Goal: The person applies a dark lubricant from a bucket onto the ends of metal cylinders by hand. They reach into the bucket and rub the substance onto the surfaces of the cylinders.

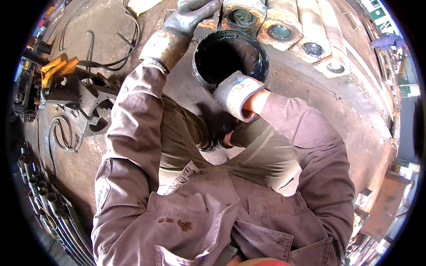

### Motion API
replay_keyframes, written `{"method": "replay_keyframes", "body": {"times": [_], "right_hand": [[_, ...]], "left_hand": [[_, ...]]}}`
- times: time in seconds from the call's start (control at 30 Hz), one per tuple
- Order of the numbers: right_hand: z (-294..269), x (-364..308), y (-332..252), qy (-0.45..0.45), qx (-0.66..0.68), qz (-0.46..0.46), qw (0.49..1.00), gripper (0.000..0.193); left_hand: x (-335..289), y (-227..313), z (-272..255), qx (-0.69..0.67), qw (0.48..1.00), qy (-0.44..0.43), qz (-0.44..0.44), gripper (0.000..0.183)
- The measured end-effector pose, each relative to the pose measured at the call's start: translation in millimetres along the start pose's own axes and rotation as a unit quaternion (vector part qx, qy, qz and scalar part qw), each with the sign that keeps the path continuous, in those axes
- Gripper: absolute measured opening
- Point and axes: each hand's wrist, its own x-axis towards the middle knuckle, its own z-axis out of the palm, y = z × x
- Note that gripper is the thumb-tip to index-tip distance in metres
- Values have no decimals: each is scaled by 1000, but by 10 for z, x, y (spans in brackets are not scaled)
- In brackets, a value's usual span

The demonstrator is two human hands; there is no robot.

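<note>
A round bucket [202, 75] with dark, smeared walls stands in front of me; its inside is mostly black. My right hand [237, 91], in a stained light glove, reaches over the near rim. Its fingers are lost in the dark inside, so whether they hold anything is hidden. Gloved in grey with a tan cuff, my left hand [191, 17] is up at the top edge. Its fingers stretch rightward beside the leftmost metal piece [209, 23]. Close by, a thick metal piece [262, 31] has a dark-coated round recess in its end face.
Several long metal pieces with six-sided ends [313, 48] lie in a row at the upper right. On the left are a dark steel bracket [95, 104], a yellow part [60, 68] and loose cables [62, 133]. Pipes [51, 201] are stacked at the lower left.
</note>
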Motion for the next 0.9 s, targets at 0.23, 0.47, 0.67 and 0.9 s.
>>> {"method": "replay_keyframes", "body": {"times": [0.23, 0.47, 0.67, 0.9], "right_hand": [[-135, 325, 868, 289, 246, 159, 912, 49], [-85, 524, 1485, 295, 607, 293, 677, 55], [270, 714, 1559, 452, 532, 153, 699, 44], [339, 806, 1514, 214, 219, 296, 905, 44]], "left_hand": [[-52, 128, -169, -135, 990, 17, -34, 47], [-133, 76, -287, -101, 993, 17, -51, 49], [-157, 278, -285, -83, 994, 11, -71, 52], [-145, 101, -270, -35, 999, -17, -21, 46]]}}
